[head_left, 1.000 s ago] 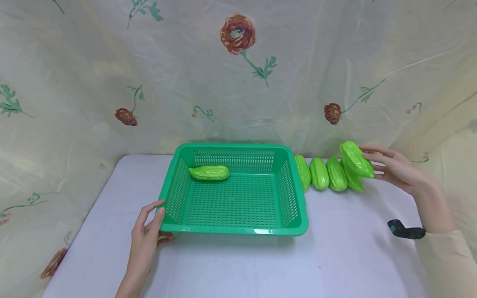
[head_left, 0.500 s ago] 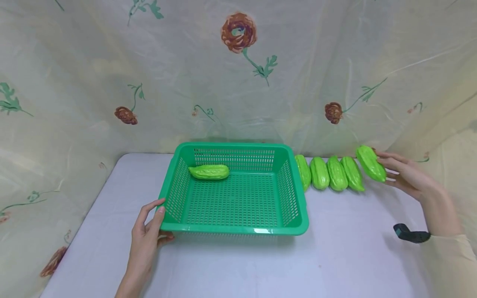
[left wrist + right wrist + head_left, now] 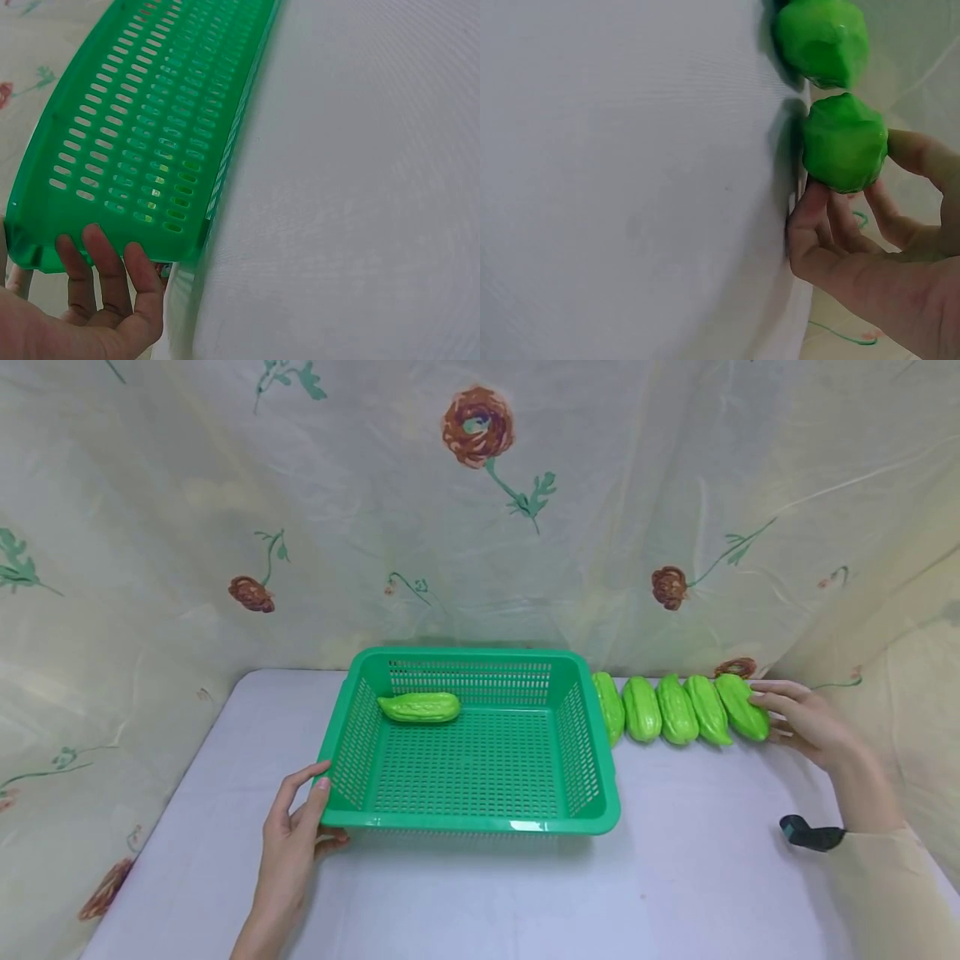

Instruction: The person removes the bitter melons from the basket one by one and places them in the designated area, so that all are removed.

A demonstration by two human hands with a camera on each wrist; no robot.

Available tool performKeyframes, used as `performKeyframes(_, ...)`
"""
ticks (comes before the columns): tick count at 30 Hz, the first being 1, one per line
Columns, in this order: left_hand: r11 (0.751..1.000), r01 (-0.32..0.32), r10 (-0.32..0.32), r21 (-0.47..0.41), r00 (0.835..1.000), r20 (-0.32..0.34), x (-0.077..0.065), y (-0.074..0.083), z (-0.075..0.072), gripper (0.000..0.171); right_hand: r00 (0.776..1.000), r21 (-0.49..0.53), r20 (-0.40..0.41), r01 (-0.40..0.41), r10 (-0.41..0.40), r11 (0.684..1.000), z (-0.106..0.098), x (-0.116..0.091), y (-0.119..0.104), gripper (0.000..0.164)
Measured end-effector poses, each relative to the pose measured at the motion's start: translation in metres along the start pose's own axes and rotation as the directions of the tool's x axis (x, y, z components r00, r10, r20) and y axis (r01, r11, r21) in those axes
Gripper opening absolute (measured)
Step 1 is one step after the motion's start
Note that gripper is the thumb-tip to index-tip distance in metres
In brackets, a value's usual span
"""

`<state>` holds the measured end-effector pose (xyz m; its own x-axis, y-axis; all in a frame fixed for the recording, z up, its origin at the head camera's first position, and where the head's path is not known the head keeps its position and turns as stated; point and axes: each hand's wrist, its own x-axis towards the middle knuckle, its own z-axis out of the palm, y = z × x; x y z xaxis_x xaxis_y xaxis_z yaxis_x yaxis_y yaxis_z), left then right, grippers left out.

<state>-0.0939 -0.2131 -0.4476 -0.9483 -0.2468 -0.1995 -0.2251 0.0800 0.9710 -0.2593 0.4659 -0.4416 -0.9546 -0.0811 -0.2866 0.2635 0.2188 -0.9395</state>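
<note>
In the head view my left hand (image 3: 292, 831) grips the green plastic basket (image 3: 480, 824) at its near left corner. The left wrist view has its fingers curled against the basket's perforated wall (image 3: 142, 112). Inside the basket, by the back left, lies one light-green bitter melon (image 3: 420, 707). My right hand (image 3: 810, 722) holds another bitter melon (image 3: 742, 708) at the right end of a row of several bitter melons (image 3: 678, 710). In the right wrist view, the thumb and fingers are around this bitter melon (image 3: 845, 142), close beside its neighbour (image 3: 821, 41).
The white-covered table (image 3: 465, 902) extends in front of the basket. A floral curtain (image 3: 337, 527) hangs behind the table and down both sides. The row's leftmost bitter melon (image 3: 611, 710) is partly hidden by the basket's right rim.
My right hand first carried the bitter melon rightward past the row, then lowered it and brought it left against the row's end. The left hand and basket have stayed put.
</note>
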Motion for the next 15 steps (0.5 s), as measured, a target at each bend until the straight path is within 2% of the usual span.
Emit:
performKeyframes(5, 1.000, -0.006, 0.006, -0.008, 1.000, -0.001, -0.0010, 0.0001, 0.0002, 0.042, 0.998, -0.163, -0.064, 0.013, -0.023, 0.987, 0.0065, 0.0006, 0.0013, 0.022)
performKeyframes(7, 1.000, -0.006, 0.006, -0.010, 1.000, -0.001, -0.0009, -0.0002, 0.0001, 0.042, 0.997, -0.181, -0.079, 0.005, -0.020, 0.984, 0.0070, 0.0002, 0.0009, 0.019)
performKeyframes(11, 1.000, -0.004, 0.004, -0.011, 1.000, 0.000, -0.0006, -0.0009, 0.0001, 0.042, 0.996, -0.177, -0.084, -0.014, -0.001, 0.984, 0.0071, -0.0022, -0.0009, 0.015)
performKeyframes(15, 1.000, -0.003, 0.003, -0.014, 1.000, -0.001, -0.0005, -0.0010, 0.0002, 0.042, 0.998, -0.123, -0.066, -0.022, 0.014, 0.992, 0.0084, -0.0053, -0.0048, 0.022)
